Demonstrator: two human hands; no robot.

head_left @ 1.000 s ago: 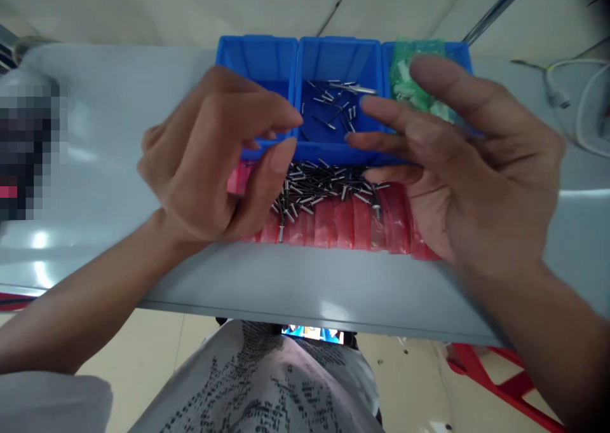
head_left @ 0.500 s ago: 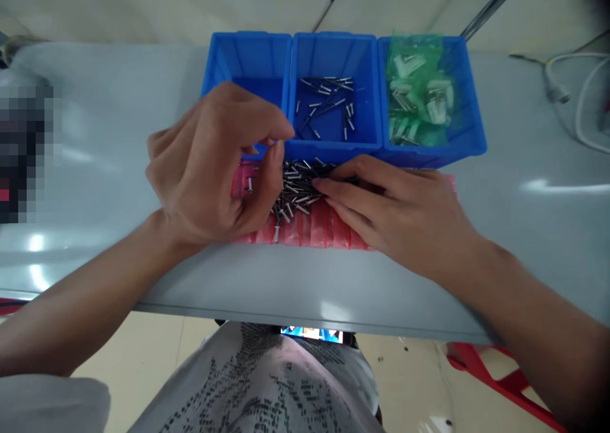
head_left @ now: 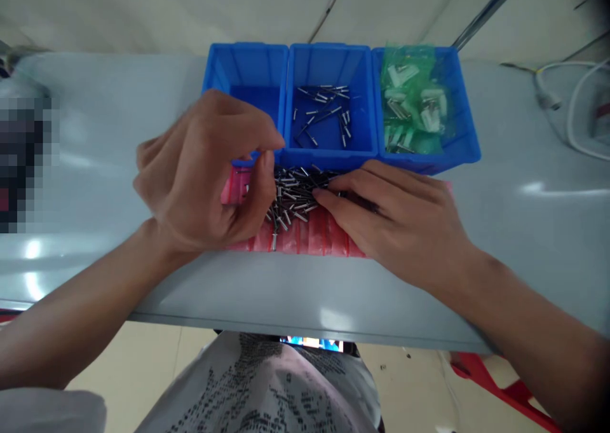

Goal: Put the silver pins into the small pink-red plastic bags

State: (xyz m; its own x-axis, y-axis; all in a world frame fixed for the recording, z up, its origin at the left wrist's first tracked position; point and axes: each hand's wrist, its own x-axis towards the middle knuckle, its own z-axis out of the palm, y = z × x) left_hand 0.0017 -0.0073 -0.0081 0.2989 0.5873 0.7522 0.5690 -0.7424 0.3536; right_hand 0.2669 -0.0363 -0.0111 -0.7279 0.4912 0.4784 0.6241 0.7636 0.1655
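Observation:
A heap of pop rivets (head_left: 295,194), silver with dark pins, lies on pink plastic bubble wrap (head_left: 312,236) in front of the blue bins. My left hand (head_left: 207,172) hovers at the heap's left side. Its fingers are curled and the thumb and index tips come close together; whatever they hold, if anything, is hidden. At the right side of the heap, my right hand (head_left: 400,220) has its fingertips down among the rivets, drawn together on some of them. Dark pins show beneath its fingers.
Three blue bins stand in a row behind the heap. The middle bin (head_left: 331,156) contains scattered rivets, and the right bin (head_left: 457,102) a green plastic bag (head_left: 414,105) with white and metal pieces. My left hand partly covers the left bin (head_left: 248,51). A white cable (head_left: 569,118) lies far right.
The view has shifted a little, so the whole scene sits lower. My right fingertips have moved slightly within the heap, while my left hand keeps nearly the same curled pose.

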